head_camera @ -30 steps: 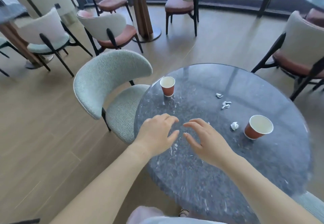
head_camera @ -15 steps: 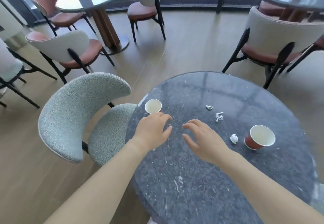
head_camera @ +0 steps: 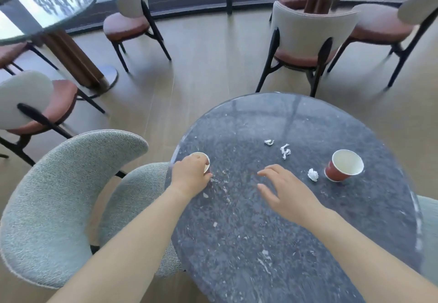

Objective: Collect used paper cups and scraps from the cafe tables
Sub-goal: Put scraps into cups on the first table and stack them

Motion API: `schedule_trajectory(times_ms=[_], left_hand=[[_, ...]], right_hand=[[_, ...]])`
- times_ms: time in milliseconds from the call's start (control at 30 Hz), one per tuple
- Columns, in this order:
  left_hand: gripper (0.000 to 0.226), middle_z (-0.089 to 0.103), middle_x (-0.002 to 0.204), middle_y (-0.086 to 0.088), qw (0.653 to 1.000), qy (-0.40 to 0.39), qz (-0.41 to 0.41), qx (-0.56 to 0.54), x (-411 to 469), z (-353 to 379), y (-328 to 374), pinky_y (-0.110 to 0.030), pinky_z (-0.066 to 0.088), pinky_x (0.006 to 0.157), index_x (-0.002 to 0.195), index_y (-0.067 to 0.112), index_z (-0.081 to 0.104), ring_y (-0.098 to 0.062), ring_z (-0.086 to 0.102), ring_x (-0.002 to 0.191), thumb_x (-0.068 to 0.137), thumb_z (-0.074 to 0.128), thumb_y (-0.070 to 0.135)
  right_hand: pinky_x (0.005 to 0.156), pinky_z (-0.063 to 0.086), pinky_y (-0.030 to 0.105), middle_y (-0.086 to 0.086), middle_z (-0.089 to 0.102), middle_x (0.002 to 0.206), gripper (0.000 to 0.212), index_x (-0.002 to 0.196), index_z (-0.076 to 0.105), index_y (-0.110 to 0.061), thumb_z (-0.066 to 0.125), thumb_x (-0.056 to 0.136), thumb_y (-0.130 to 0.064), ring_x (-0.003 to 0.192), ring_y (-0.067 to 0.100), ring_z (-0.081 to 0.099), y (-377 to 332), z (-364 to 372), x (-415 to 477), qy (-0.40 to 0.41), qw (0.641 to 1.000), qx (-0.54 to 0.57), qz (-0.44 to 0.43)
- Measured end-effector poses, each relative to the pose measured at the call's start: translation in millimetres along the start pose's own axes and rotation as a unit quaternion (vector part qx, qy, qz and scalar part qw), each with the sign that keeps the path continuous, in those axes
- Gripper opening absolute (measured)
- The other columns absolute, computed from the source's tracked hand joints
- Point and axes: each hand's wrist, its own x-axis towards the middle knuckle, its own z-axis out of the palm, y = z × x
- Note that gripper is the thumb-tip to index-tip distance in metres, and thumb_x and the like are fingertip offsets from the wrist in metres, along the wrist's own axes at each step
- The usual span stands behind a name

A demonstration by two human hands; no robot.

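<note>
Bright daylight, motion blur, warped edges

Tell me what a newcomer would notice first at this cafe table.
The left hand grips a paper cup at the left edge of the dark round table. The right hand hovers open over the middle. Beyond it, an upright red cup stands to the right, with three crumpled paper scraps scattered beside it.

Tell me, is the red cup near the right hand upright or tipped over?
Upright: the red paper cup stands on its base on the table, mouth facing up, white inside showing.
</note>
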Motion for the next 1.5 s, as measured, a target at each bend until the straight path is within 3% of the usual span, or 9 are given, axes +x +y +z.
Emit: schedule_trajectory(times_ms=[133,267,367,467,600,867,1100,1300,1500], left_hand=[[0.011,0.062,0.098,0.004,0.998,-0.031,0.018,0.043,7.9,10.7,-2.9,-0.031,0.038,0.071,0.095,0.023,0.061,-0.022,0.059,0.093,0.087,0.053,0.023],[0.024,0.046,0.068,0.004,0.994,-0.062,0.03,0.087,13.7,18.7,-2.1,-0.031,0.034,0.069,0.085,0.022,0.057,-0.024,0.049,0.069,0.081,0.051,-0.001],[0.037,0.06,0.091,0.003,0.992,-0.069,0.048,0.097,18.2,25.3,0.0,-0.03,0.034,0.071,0.102,0.027,0.059,-0.025,0.056,0.079,0.081,0.051,-0.002],[0.043,0.062,0.107,0.004,0.993,-0.08,0.045,0.07,20.2,29.0,1.8,-0.028,0.034,0.071,0.109,0.029,0.057,-0.029,0.056,0.091,0.082,0.047,-0.002],[0.039,0.062,0.108,0.001,0.994,-0.051,0.077,0.063,18.2,23.2,20.7,-0.03,0.038,0.069,0.1,0.024,0.062,-0.031,0.058,0.087,0.077,0.05,-0.005],[0.043,0.063,0.104,0.006,0.978,-0.003,0.207,-0.021,7.7,31.4,98.4,-0.028,0.03,0.06,0.094,0.029,0.064,-0.027,0.059,0.089,0.074,0.051,-0.005],[0.041,0.061,0.106,0.008,0.972,0.001,0.234,-0.01,7.2,35.3,154.0,-0.028,0.029,0.06,0.095,0.029,0.063,-0.025,0.058,0.09,0.075,0.051,-0.004],[0.04,0.058,0.109,0.005,0.968,-0.04,0.239,0.067,6.6,47.2,170.1,-0.028,0.03,0.06,0.103,0.027,0.06,-0.025,0.056,0.096,0.079,0.05,-0.004],[0.038,0.058,0.106,0.002,0.977,-0.056,0.196,0.055,-2.7,58.3,175.1,-0.03,0.032,0.062,0.105,0.025,0.058,-0.025,0.056,0.099,0.08,0.049,-0.002]], right_hand=[[0.093,0.04,0.037,-0.007,0.046,0.124,0.034,0.124,0.047,-0.02,0.042,0.094,-0.036,0.112,0.018,0.047,0.6,7.2,-4.7,0.015,0.999,0.008,0.036],[0.092,0.042,0.037,-0.007,0.047,0.124,0.033,0.123,0.048,-0.02,0.044,0.093,-0.035,0.113,0.017,0.047,1.9,10.4,-10.5,0.028,0.997,0.017,0.064],[0.093,0.042,0.037,-0.007,0.047,0.125,0.034,0.123,0.047,-0.021,0.043,0.094,-0.036,0.113,0.016,0.047,4.0,11.9,-15.4,0.03,0.996,0.026,0.078],[0.093,0.042,0.037,-0.007,0.047,0.125,0.033,0.123,0.047,-0.021,0.042,0.094,-0.036,0.112,0.016,0.047,9.6,11.5,-20.0,0.039,0.995,0.025,0.083],[0.093,0.042,0.037,-0.007,0.047,0.124,0.033,0.122,0.048,-0.021,0.044,0.093,-0.036,0.111,0.016,0.048,16.9,10.3,-26.4,0.058,0.993,0.031,0.094],[0.082,0.047,0.033,-0.007,0.054,0.119,0.024,0.113,0.056,-0.02,0.053,0.089,-0.026,0.111,0.015,0.05,59.6,-5.1,-44.7,0.13,0.983,0.009,0.131],[0.075,0.046,0.032,-0.003,0.058,0.112,0.022,0.107,0.06,-0.017,0.057,0.086,-0.017,0.105,0.019,0.05,121.6,-29.6,-52.7,0.177,0.971,-0.018,0.16],[0.084,0.045,0.036,0.002,0.048,0.127,0.036,0.121,0.051,-0.014,0.058,0.085,-0.018,0.12,0.022,0.04,163.0,-33.4,-42.3,0.108,0.978,-0.088,0.158],[0.081,0.045,0.034,0.0,0.053,0.117,0.026,0.115,0.049,-0.017,0.05,0.089,-0.02,0.111,0.022,0.044,184.0,-30.8,-31.8,0.044,0.973,-0.155,0.166]])
